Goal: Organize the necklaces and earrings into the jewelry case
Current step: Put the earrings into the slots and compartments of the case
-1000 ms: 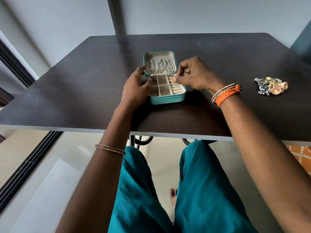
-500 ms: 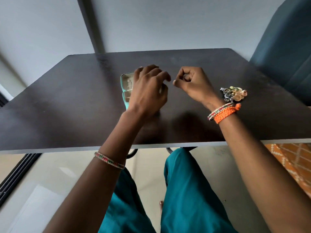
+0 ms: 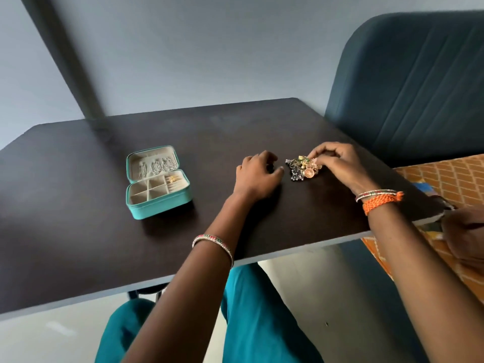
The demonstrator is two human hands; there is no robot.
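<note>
A teal jewelry case (image 3: 142,210) lies open on the dark table (image 3: 78,231), left of centre. Silver necklaces (image 3: 157,166) hang inside its lid. A small gold piece (image 3: 172,180) lies in a right-hand compartment. The other compartments look bare. To the right a pile of earrings (image 3: 301,169) sits on the table. My right hand (image 3: 337,163) pinches into the pile's right side with thumb and fingertips. My left hand (image 3: 258,176) rests on the table just left of the pile, fingers loosely curled, holding nothing.
A dark blue upholstered chair (image 3: 408,87) stands behind the table's right corner. An orange patterned rug (image 3: 445,179) covers the floor at the right. The table's near edge (image 3: 288,254) runs across above my teal-clad knees (image 3: 248,323).
Both hands have left the jewelry case and moved right to the earring pile. The view has swung right, so the case now sits uncovered at the left.
</note>
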